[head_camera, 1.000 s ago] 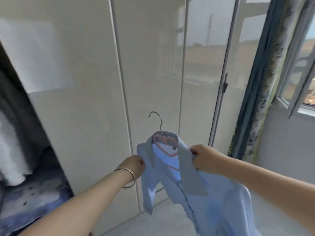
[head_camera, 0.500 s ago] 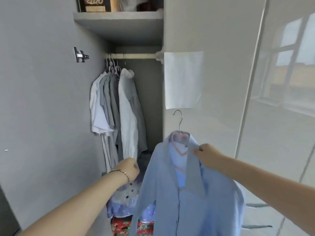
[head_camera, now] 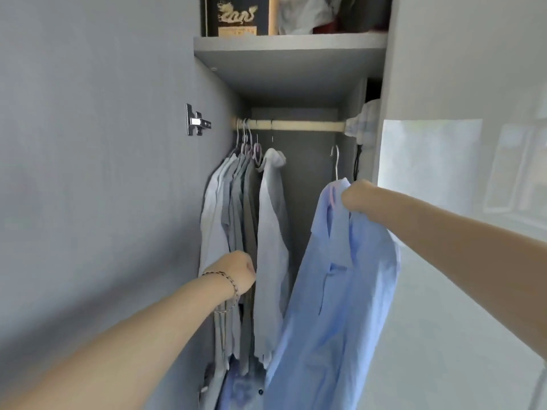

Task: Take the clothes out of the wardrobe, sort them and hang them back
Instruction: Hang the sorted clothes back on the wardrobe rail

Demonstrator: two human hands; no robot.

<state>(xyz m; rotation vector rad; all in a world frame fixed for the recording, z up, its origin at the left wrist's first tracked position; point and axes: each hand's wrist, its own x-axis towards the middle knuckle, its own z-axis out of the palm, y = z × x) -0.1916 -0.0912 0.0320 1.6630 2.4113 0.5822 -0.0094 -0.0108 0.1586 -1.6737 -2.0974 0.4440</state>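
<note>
Right hand grips blue shirt at collar, shirt on hanger, hook below wardrobe rail. Left hand curled against hung shirts at rail's left end; can't tell if holding.

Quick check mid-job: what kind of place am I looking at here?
Most likely a bedroom's built-in wardrobe, standing open: a hanging rail carries hung shirts, a shelf above holds stored items, and the right hand holds a blue shirt on a hanger.
</note>
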